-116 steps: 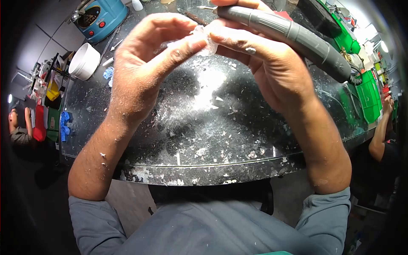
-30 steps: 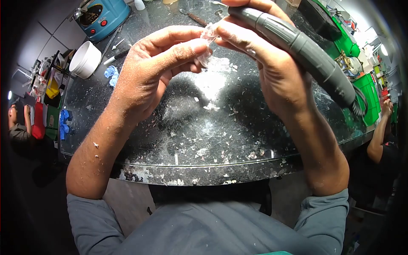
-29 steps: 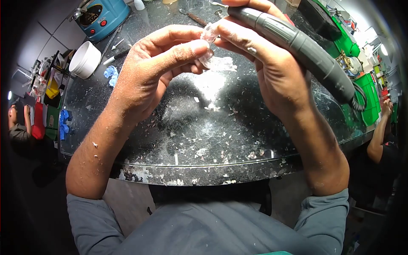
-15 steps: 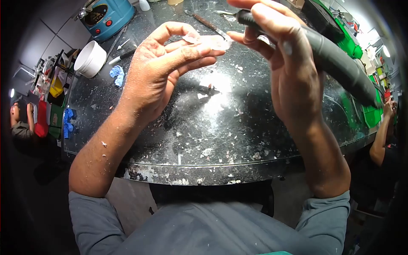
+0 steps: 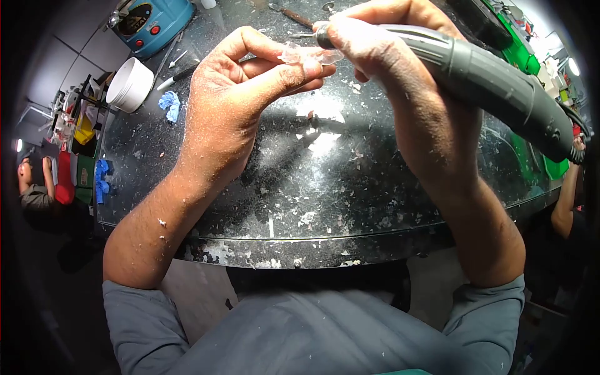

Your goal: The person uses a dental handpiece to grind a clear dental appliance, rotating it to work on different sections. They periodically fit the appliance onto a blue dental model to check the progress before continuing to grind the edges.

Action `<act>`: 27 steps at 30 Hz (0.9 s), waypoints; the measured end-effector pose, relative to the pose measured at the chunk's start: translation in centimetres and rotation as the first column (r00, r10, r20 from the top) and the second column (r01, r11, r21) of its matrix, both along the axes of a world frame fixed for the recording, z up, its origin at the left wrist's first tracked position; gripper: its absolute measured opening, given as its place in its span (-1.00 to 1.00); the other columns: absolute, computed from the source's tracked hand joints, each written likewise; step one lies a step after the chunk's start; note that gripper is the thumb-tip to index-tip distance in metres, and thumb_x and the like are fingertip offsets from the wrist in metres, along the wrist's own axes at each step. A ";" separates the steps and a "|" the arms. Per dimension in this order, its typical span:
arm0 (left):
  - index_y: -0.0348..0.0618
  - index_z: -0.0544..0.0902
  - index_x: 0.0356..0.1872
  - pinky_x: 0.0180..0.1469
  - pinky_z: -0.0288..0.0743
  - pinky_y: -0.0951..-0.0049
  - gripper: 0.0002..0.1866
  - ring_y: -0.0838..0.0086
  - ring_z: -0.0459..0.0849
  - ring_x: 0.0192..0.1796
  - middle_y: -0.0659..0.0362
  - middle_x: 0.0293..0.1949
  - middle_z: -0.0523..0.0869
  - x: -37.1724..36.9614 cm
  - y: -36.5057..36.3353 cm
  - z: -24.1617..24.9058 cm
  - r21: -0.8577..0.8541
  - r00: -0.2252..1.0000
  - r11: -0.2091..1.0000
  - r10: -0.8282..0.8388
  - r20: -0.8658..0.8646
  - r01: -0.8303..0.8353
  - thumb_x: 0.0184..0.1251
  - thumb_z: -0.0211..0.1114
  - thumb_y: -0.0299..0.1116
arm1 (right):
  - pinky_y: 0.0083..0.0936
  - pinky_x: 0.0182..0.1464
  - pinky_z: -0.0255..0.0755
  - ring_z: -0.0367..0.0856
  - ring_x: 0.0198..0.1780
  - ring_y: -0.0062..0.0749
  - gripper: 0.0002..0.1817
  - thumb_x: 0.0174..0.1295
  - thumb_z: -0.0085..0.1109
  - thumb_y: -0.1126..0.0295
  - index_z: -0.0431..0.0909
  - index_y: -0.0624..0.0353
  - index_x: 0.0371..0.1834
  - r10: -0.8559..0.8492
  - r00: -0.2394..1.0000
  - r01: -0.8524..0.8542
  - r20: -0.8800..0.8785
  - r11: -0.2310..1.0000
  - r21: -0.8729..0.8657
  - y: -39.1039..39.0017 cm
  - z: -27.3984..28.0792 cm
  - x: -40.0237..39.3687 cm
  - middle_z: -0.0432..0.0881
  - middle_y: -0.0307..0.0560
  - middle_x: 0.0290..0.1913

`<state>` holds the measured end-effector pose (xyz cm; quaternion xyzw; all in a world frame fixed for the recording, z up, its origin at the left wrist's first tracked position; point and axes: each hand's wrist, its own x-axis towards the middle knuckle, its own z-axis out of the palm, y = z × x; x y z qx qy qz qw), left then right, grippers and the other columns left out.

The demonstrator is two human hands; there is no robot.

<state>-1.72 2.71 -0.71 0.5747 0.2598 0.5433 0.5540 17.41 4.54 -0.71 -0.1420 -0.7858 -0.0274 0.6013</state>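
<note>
Between thumb and fingers, my left hand (image 5: 231,94) pinches a small translucent whitish piece (image 5: 310,55) above the dark, debris-speckled tabletop (image 5: 300,194). My right hand (image 5: 419,87) is wrapped round a thick grey handpiece (image 5: 484,78), whose thin metal tip points left. That tip is beside the top of the piece; whether they touch I cannot tell. White dust coats both hands. Behind them lies a brown-handled tool (image 5: 294,17), partly hidden by my right hand.
A blue machine (image 5: 165,25) stands at the back left, with a white tub (image 5: 130,85), a crumpled blue scrap (image 5: 169,106) and a pen (image 5: 172,80) nearby. Green bins (image 5: 522,53) line the right. People sit at far left (image 5: 31,187) and far right (image 5: 565,203).
My right hand has turned and moved left, bringing the handpiece tip over beside the piece. The handpiece now shows more fully. My left hand still holds the piece, slightly tilted.
</note>
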 end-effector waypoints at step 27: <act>-0.18 0.50 -0.23 0.17 0.59 0.26 -0.91 0.46 0.72 -0.05 0.13 -0.21 0.69 -0.3 -0.1 -0.1 0.021 0.993 0.999 0.041 -0.107 -0.039 0.35 0.25 -0.49 | -0.60 -0.25 0.53 0.68 -0.32 -0.42 -0.85 0.24 0.22 0.45 0.69 0.11 -0.15 -0.031 1.000 0.031 0.001 1.000 0.003 -0.5 -0.1 -0.3 0.70 -0.13 -0.22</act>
